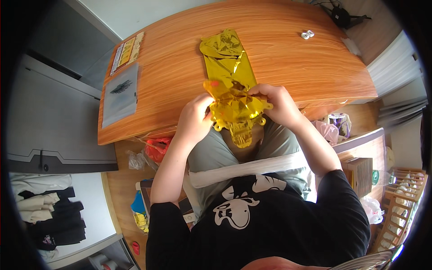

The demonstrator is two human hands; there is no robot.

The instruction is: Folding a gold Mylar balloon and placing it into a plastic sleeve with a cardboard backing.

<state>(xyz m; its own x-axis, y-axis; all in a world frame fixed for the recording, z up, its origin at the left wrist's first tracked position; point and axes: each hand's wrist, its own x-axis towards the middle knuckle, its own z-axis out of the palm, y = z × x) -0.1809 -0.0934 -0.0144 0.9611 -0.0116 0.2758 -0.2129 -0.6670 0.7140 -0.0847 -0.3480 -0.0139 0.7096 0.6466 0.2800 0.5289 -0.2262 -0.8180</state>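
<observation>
A flat, crinkled gold foil balloon (238,112) with small looped tabs along its edges hangs over the table's front edge, above my lap. My left hand (194,118) pinches its left side. At its upper right, the fingers of my right hand (275,102) are closed on the foil. A second gold foil sheet (236,67), folded at its far end, lies on the wooden table (171,67) just beyond my hands. Whether the two foil pieces join is hidden where they overlap.
Two small white rolls (307,34) sit at the table's far right. At the left lie a translucent plastic sleeve (120,94) and a printed card (127,53). A red plastic bag (157,148) is below the front edge. A wooden rack (400,204) stands right.
</observation>
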